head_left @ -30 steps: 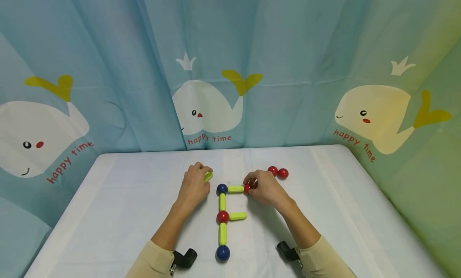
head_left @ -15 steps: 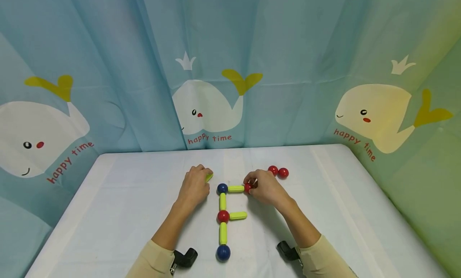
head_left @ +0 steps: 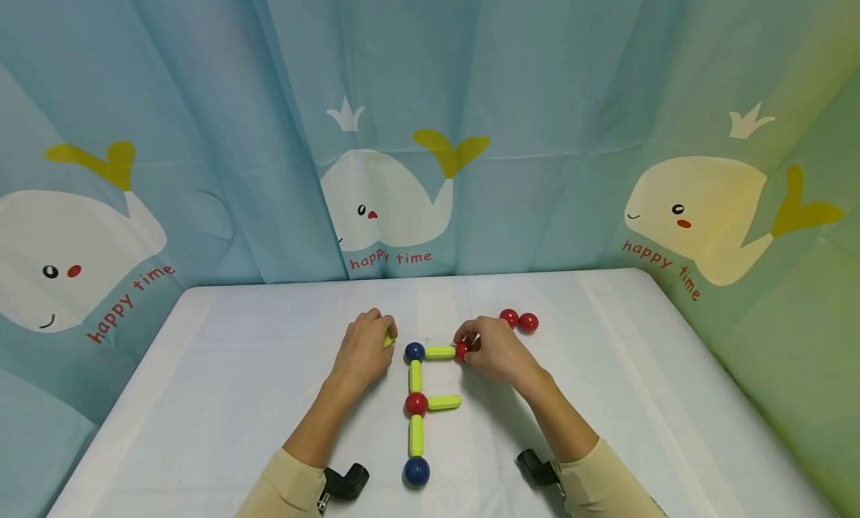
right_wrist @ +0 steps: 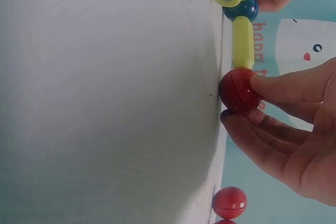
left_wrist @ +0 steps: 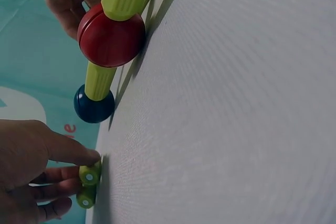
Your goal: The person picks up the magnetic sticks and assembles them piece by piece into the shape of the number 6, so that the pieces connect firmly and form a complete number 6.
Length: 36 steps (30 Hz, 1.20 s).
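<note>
Two yellow-green magnetic rods (left_wrist: pixel 88 177) lie side by side, end-on in the left wrist view, with the thumb and fingers of my left hand (head_left: pixel 365 348) round them. In the head view most of them is hidden under that hand. My right hand (head_left: pixel 498 348) grips a red ball (right_wrist: pixel 239 90) between thumb and fingers, at the end of a rod (head_left: pixel 440 352). This rod runs left to a blue ball (head_left: pixel 414 352). Below that ball, rods link a middle red ball (head_left: pixel 416 404) and a front blue ball (head_left: pixel 416 472). A side rod (head_left: pixel 444 402) sticks out right from the middle ball.
Two loose red balls (head_left: pixel 528 323) sit just behind my right hand. A white table (head_left: pixel 201 398) bears everything, and a blue curtain (head_left: pixel 551 204) with whale prints hangs behind its far edge. Black wrist mounts (head_left: pixel 346 481) hang under both sleeves.
My left hand has dipped slightly toward me and its fingers have shifted over the rods, so less of them shows. My right hand stays on the red ball.
</note>
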Each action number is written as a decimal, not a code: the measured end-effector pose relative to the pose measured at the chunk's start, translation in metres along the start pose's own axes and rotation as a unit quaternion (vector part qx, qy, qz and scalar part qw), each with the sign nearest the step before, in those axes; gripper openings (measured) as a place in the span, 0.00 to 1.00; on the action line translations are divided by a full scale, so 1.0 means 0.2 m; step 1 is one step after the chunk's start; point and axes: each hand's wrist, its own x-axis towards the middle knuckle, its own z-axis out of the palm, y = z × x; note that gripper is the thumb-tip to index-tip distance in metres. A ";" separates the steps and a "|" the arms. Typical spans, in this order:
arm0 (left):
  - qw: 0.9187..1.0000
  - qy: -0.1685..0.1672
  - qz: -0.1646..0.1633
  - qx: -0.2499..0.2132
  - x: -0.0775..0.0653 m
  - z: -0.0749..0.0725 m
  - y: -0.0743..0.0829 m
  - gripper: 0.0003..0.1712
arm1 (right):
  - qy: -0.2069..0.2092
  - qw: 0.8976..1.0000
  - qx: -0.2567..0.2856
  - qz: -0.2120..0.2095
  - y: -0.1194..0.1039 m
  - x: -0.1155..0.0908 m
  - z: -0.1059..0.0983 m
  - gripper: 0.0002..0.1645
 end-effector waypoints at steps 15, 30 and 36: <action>0.999 -0.030 0.018 0.007 -0.01 -0.02 0.03 0.16 | -0.002 1.000 0.000 0.002 0.00 0.00 0.00 0.11; 0.997 -0.072 -0.010 -0.027 -0.02 -0.04 0.03 0.20 | -0.004 1.000 0.006 0.006 0.00 0.00 0.00 0.11; 0.995 -0.090 0.010 -0.044 -0.02 -0.08 0.05 0.17 | -0.005 1.000 0.006 0.009 0.00 0.00 0.00 0.11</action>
